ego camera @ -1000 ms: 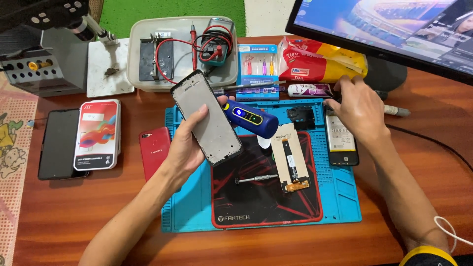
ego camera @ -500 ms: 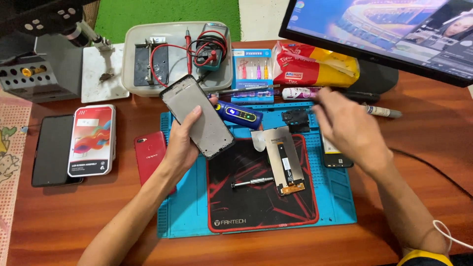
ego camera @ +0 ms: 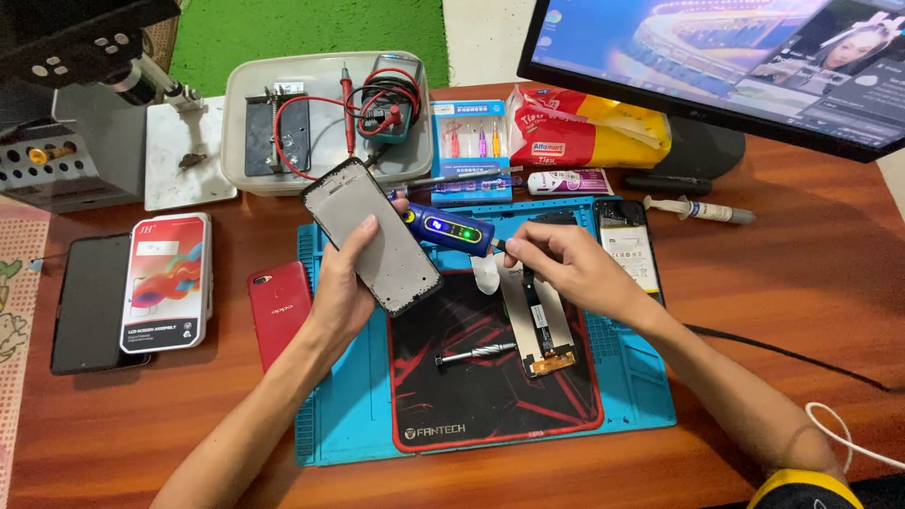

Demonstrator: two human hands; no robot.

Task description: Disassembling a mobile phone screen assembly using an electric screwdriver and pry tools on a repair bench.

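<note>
My left hand (ego camera: 351, 283) grips a phone frame (ego camera: 371, 237), tilted above the blue mat (ego camera: 325, 415), thumb across its face. My right hand (ego camera: 566, 269) pinches the tip end of a blue electric screwdriver (ego camera: 451, 230) lying just behind the frame, its green light on. Beneath my right hand a screen panel (ego camera: 539, 325) rests on the black pad (ego camera: 490, 396), a loose bit (ego camera: 474, 354) beside it.

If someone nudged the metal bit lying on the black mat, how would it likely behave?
The bit is a slim cylinder lying on its side, so it would probably roll. It looks rigid and light. The mat may damp the roll.
</note>
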